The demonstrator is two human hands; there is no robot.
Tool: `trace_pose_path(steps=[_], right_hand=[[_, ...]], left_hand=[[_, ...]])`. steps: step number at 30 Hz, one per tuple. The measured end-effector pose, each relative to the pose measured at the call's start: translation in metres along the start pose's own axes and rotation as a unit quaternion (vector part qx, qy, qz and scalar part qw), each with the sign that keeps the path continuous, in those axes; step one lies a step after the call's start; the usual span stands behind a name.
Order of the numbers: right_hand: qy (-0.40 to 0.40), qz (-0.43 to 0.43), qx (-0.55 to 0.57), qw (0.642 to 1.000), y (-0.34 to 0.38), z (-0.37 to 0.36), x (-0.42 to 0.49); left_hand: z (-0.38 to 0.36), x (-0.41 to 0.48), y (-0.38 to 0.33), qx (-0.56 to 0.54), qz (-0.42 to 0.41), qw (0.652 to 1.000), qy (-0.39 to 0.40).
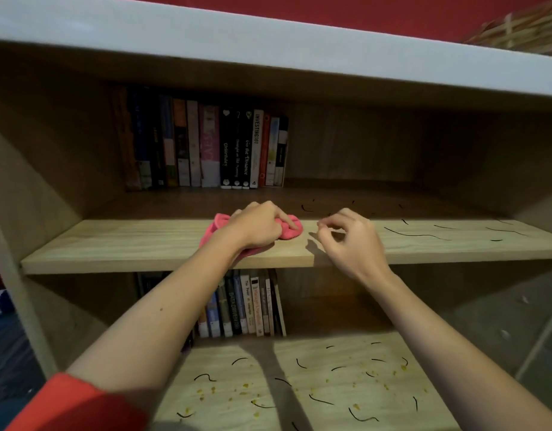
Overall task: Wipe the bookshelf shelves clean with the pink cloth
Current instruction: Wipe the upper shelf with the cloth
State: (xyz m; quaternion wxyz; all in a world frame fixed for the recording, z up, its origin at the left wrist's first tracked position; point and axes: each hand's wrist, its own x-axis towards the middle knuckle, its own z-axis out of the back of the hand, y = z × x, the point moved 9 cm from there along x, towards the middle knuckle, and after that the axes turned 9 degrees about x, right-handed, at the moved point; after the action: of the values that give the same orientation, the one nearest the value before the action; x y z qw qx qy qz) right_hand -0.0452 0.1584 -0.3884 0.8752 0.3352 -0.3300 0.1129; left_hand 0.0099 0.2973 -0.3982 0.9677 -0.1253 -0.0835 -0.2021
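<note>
1. The left hand (259, 227) gripped the pink cloth (221, 225), its fingers curled over the bunched fabric and pressing it down on the middle shelf (144, 241), near the front edge and about midway along the board.
2. The right hand (355, 244) hovered just beside the cloth, over the same shelf, fingers curled with thumb and forefinger drawn close together. Whether they pinched anything was too small to tell.
3. Thin black strands (417, 234) lay scattered on the middle shelf to the right of both hands.
4. A row of upright books (206, 147) stood at the back of that shelf, behind the left hand.
5. The lower shelf (346, 393) carried more black strands and yellow crumbs (245, 385), with a second row of books (246, 306) at its back.
6. A red sleeve (75, 405) covered the left upper arm.
</note>
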Motion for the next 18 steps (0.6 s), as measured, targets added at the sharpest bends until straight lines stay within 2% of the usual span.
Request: trace_pose_path(steps=[3, 5, 6, 8, 9, 14, 18], right_hand=[[0.012, 0.044, -0.01, 0.999, -0.002, 0.009, -0.025], [0.058, 0.045, 0.012, 0.997, -0.012, 0.009, -0.037], [0.092, 0.014, 0.07, 0.993, -0.02, 0.012, -0.039], [0.141, -0.077, 0.227, 0.96, -0.033, 0.024, -0.037], [0.139, -0.105, 0.268, 0.948, -0.04, 0.034, -0.033], [0.101, -0.098, 0.234, 0.962, -0.061, 0.047, -0.028], [0.082, -0.094, 0.247, 0.961, -0.066, 0.045, -0.027]], left_hand=[[0.001, 0.001, -0.005, 0.034, 0.041, 0.998, -0.033], [-0.001, 0.0, -0.009, 0.058, 0.051, 0.996, -0.044], [-0.002, -0.001, -0.01, 0.066, 0.054, 0.995, -0.042], [-0.002, -0.004, -0.011, 0.072, 0.066, 0.995, -0.033], [-0.001, -0.005, -0.014, 0.074, 0.073, 0.994, -0.028], [0.004, -0.005, -0.028, 0.091, 0.089, 0.992, 0.015], [0.005, -0.005, -0.026, 0.018, 0.084, 0.995, 0.056]])
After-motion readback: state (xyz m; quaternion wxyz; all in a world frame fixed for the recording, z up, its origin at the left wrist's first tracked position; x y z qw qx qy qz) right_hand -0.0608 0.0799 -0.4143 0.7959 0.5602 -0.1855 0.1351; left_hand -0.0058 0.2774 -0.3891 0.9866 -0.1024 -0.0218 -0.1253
